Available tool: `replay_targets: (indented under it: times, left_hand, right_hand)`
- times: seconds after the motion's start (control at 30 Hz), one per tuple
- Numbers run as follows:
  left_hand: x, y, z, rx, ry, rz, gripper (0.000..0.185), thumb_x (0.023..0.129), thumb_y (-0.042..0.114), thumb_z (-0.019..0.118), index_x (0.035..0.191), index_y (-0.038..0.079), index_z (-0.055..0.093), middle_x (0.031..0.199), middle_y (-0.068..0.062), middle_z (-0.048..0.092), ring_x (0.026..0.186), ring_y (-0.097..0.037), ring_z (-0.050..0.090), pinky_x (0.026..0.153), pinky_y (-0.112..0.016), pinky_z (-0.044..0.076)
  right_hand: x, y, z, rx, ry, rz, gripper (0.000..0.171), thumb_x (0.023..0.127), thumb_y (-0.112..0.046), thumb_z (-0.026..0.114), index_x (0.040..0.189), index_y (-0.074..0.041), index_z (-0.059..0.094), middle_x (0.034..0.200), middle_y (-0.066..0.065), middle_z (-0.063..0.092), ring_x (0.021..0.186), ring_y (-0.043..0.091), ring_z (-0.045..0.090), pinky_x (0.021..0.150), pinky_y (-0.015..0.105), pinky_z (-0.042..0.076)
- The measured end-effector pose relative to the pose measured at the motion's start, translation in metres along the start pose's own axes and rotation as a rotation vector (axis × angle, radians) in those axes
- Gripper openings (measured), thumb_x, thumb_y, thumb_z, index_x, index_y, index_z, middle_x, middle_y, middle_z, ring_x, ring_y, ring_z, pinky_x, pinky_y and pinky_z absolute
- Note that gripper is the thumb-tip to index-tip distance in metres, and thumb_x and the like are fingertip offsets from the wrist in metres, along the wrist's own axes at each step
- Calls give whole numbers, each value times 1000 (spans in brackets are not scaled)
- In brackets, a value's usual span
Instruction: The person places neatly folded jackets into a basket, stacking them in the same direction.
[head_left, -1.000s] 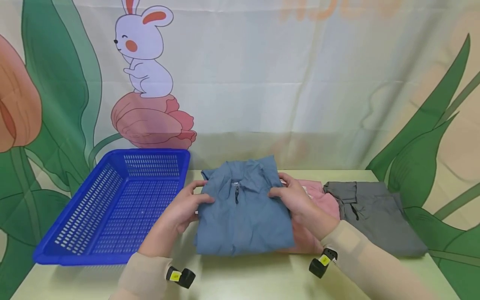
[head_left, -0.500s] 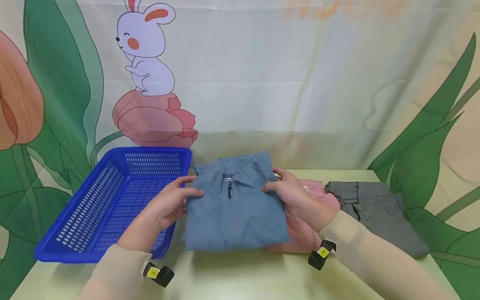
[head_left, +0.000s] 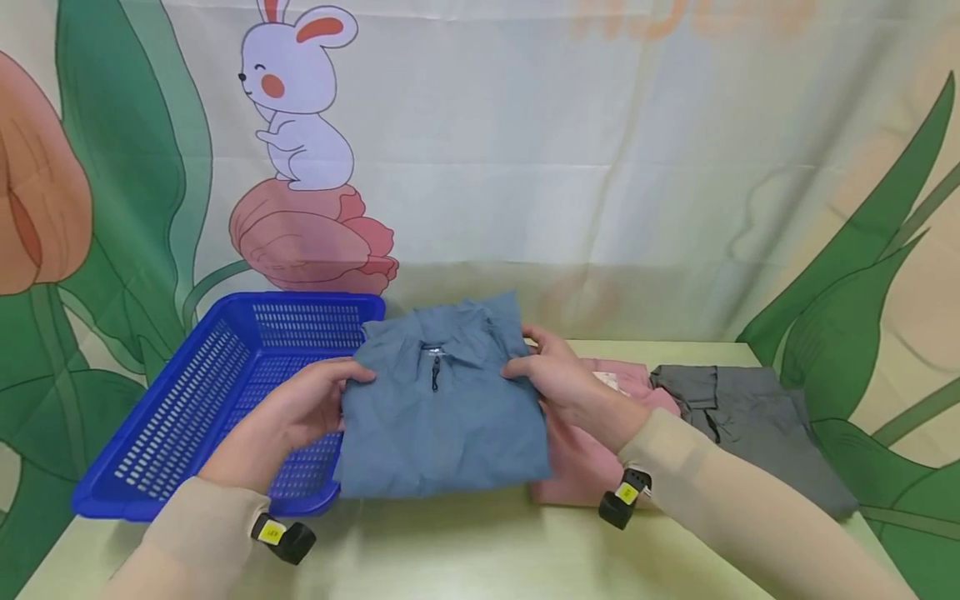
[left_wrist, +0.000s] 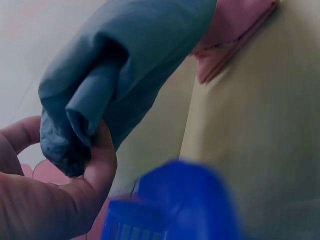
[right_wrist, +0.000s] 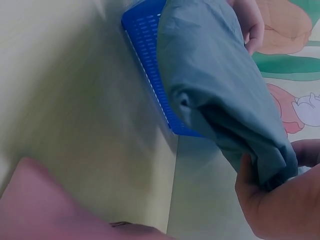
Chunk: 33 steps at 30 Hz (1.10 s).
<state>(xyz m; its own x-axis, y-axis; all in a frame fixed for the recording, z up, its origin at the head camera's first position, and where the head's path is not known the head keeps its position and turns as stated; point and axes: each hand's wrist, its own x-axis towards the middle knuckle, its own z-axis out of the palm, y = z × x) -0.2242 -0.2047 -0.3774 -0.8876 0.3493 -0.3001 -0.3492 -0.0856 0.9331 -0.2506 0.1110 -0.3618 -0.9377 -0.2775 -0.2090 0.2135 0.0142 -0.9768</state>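
A folded blue-grey jacket (head_left: 446, 433) with a collar and a black zipper pull hangs above the table, front side up. My left hand (head_left: 303, 408) pinches its left edge, thumb on top and fingers beneath. On the opposite edge, near the collar, my right hand (head_left: 562, 379) grips it the same way. The left wrist view shows the jacket's (left_wrist: 150, 45) rolled layers between thumb and fingers. In the right wrist view its underside (right_wrist: 210, 65) is off the table. Left of it, partly behind my left hand, stands a blue plastic basket (head_left: 307, 321) with nothing seen inside.
A folded pink garment (head_left: 585, 467) lies on the table (head_left: 450, 550) to the right, partly hidden by my right arm and the jacket. Beside it lies a folded grey garment (head_left: 772, 433) with a dark zipper pull. A printed curtain (head_left: 480, 167) hangs behind the table.
Both hands have carried the jacket leftward, toward the basket, its collar end rising slightly in view. More of the pink garment shows now. Both hands keep their hold.
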Motion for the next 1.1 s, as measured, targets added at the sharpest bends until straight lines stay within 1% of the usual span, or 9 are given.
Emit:
replay_targets:
  times: [0.17, 0.37, 0.47, 0.67, 0.8, 0.97, 1.0, 1.03, 1.1]
  left_hand:
    - [-4, 6, -15, 19, -26, 4, 49, 103, 13, 56, 147, 5, 37, 117, -1, 69, 103, -19, 69, 88, -42, 57]
    - [-7, 11, -35, 65, -3, -7, 57, 103, 16, 59, 152, 6, 31, 121, 1, 66, 105, -19, 69, 91, -42, 55]
    - [-9, 14, -46, 86, 6, -4, 61, 103, 16, 60, 154, 4, 27, 118, 2, 67, 102, -19, 70, 90, -42, 56]
    - [-15, 24, -68, 146, -3, 31, 79, 105, 14, 58, 162, 2, 4, 118, 4, 69, 103, -18, 71, 89, -41, 57]
    - [-20, 29, -81, 180, -8, 56, 81, 105, 13, 58, 161, 1, 1, 117, 4, 70, 102, -19, 72, 87, -42, 58]
    - [-24, 32, -96, 209, -8, 62, 82, 106, 13, 57, 162, 3, -1, 117, 4, 71, 102, -19, 71, 86, -42, 58]
    - [-24, 32, -99, 207, -3, 62, 79, 106, 13, 57, 162, 3, 2, 117, 4, 71, 102, -19, 71, 85, -42, 58]
    - [-25, 32, -103, 214, 13, 56, 83, 106, 13, 58, 162, 4, -2, 109, 6, 72, 99, -17, 72, 85, -40, 58]
    - [-26, 32, -111, 228, 33, 46, 88, 106, 14, 57, 163, 5, -10, 106, 10, 72, 98, -14, 71, 85, -37, 58]
  right_hand:
    - [7, 1, 7, 6, -30, 12, 66, 87, 7, 60, 149, -6, 42, 147, 20, 49, 132, 37, 50, 106, 52, 45]
    - [18, 2, 20, 14, -46, 19, 68, 86, 11, 59, 150, -5, 41, 145, 20, 50, 130, 35, 52, 104, 51, 46]
    - [21, 2, 28, 17, -60, 22, 71, 88, 12, 60, 153, -5, 37, 146, 20, 48, 132, 34, 49, 106, 51, 45]
    - [26, -2, 43, 47, -90, 19, 77, 89, 15, 60, 158, -5, 30, 152, 22, 42, 139, 37, 44, 107, 52, 43]
    - [29, -5, 52, 64, -102, 15, 80, 90, 15, 61, 159, -6, 27, 153, 22, 41, 139, 38, 43, 107, 52, 43]
    - [33, -8, 63, 70, -115, 7, 78, 90, 13, 64, 157, -3, 28, 150, 22, 43, 136, 37, 46, 107, 51, 44]
    - [34, -9, 66, 67, -115, 6, 78, 90, 13, 64, 157, -3, 28, 149, 22, 44, 135, 37, 46, 107, 51, 44]
    - [35, -9, 69, 64, -116, 3, 78, 90, 12, 65, 157, -2, 28, 149, 22, 44, 135, 37, 47, 107, 51, 44]
    - [37, -10, 76, 61, -114, -3, 77, 90, 11, 66, 156, -2, 29, 148, 22, 45, 133, 37, 48, 107, 52, 44]
